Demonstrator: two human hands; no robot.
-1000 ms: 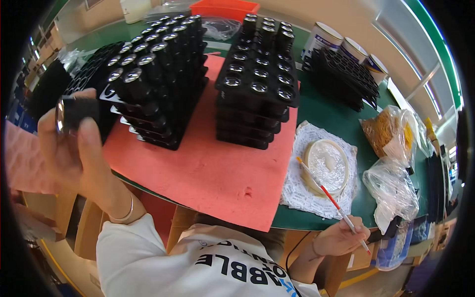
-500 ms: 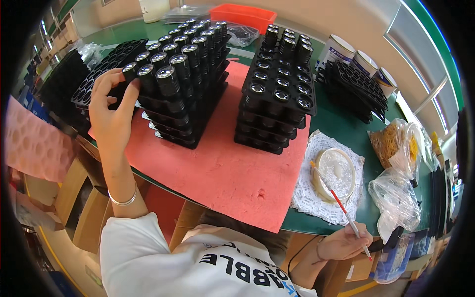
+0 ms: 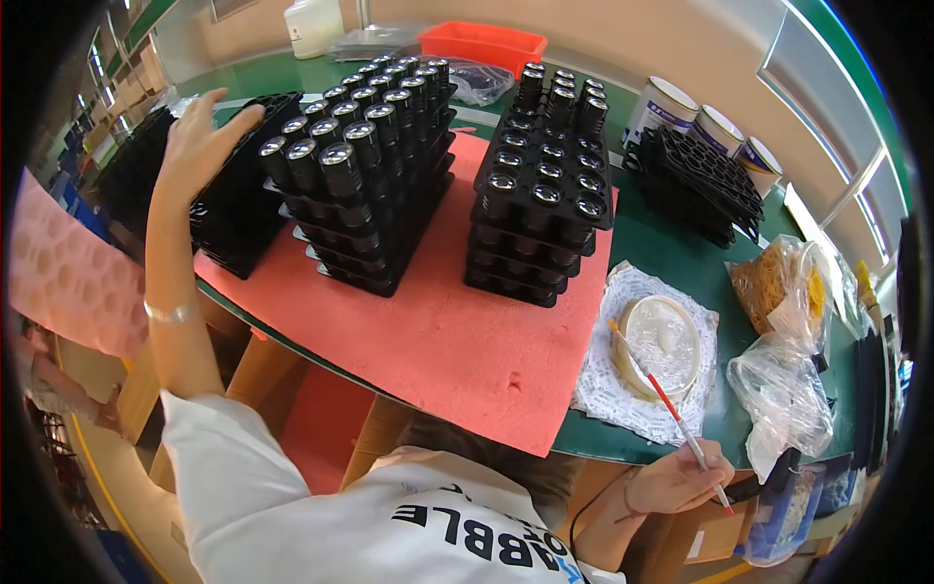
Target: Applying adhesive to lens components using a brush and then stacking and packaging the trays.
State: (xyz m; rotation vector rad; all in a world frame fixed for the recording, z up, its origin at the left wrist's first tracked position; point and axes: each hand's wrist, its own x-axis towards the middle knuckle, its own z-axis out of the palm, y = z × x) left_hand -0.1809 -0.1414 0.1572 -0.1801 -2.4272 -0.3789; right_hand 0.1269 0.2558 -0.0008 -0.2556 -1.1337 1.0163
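My left hand is raised at the left with fingers spread and nothing held, over the edge of a stack of empty black trays. Whether the fingertips touch the trays I cannot tell. Right of it, a tall stack of black trays holds rows of black cylinders with shiny, lens-like ends. A second filled tray stack stands further right, some of its cylinders raised. My right hand is closed around a slim brush with a red and white handle. Its tip rests at the rim of a round pale dish.
A pink foam sheet covers the green table's middle. The dish stands on printed paper. Behind are a red bin, metal cans and black trays. Plastic bags lie right; another person's arm shows far left.
My left hand has let go of a front-corner cylinder and moved left and up. The empty black trays at the left now stand closer to the foam. My right hand and brush have barely moved.
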